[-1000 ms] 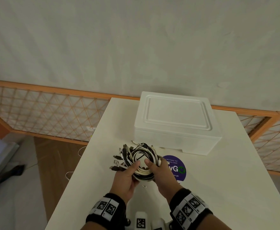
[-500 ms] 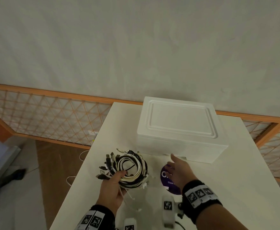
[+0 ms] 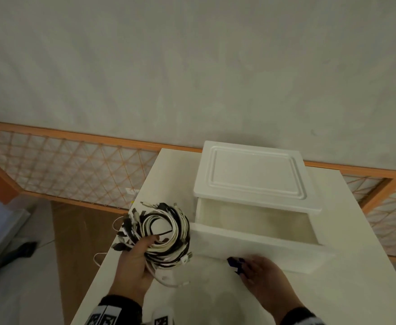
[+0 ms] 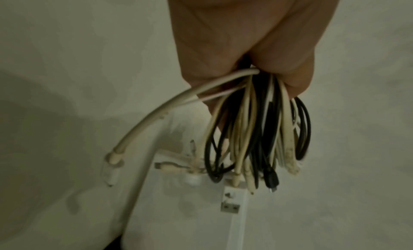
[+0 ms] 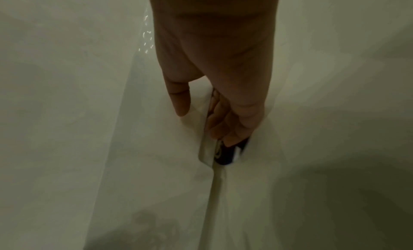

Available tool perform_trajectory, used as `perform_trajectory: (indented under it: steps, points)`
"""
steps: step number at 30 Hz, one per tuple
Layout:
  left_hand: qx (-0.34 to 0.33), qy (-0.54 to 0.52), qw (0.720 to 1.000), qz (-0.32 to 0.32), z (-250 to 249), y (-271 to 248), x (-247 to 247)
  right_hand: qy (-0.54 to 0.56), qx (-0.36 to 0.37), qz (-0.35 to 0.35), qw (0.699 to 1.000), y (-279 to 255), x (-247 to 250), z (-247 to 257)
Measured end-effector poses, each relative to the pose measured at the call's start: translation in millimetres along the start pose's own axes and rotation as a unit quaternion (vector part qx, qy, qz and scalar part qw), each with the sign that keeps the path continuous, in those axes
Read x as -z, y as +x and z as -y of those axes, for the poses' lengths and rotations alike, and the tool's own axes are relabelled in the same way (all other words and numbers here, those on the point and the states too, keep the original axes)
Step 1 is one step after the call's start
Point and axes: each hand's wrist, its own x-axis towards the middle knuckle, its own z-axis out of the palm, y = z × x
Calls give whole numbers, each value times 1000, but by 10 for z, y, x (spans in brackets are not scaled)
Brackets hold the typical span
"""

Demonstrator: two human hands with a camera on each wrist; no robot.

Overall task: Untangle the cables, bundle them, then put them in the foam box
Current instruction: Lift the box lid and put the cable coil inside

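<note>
My left hand (image 3: 136,259) grips a coiled bundle of black and white cables (image 3: 166,231) just above the white table (image 3: 333,289), left of the foam box (image 3: 251,245). In the left wrist view the fingers (image 4: 286,59) clamp the bundle (image 4: 252,139), and plug ends dangle below. The box stands open. Its lid (image 3: 251,174) sits back over the rear half, and the hollow inside shows in front. My right hand (image 3: 255,268) holds the box's bottom front edge. The thumb (image 5: 178,98) lies on the front wall, and the fingers curl at the seam over a purple sticker (image 5: 230,153).
An orange-framed mesh fence (image 3: 75,170) runs behind the table below a plain wall. The table's left edge drops to a wooden floor, and a thin white cable (image 3: 98,256) hangs over it. A white marker-tagged device (image 3: 162,317) sits at the near edge.
My right hand let go of the bundle and reached to the box front. The box now stands open and closer, covering most of the purple sticker. The left hand alone keeps the bundle.
</note>
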Motion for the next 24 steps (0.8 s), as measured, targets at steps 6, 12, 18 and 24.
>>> perform_trajectory:
  steps: [6,12,18,24]
  points:
    - [-31,-7,999,44,-245,-189,-15,-69,-24,1,997,-289,226,-52]
    - [-23,-61,992,108,-399,-391,-395,-375,-78,218,898,-792,-230,-168]
    - [10,-95,984,149,-381,-462,-973,-344,-28,418,840,-939,-893,-170]
    - [37,-21,986,163,-150,-367,-1079,-202,86,319,922,-936,-1165,483]
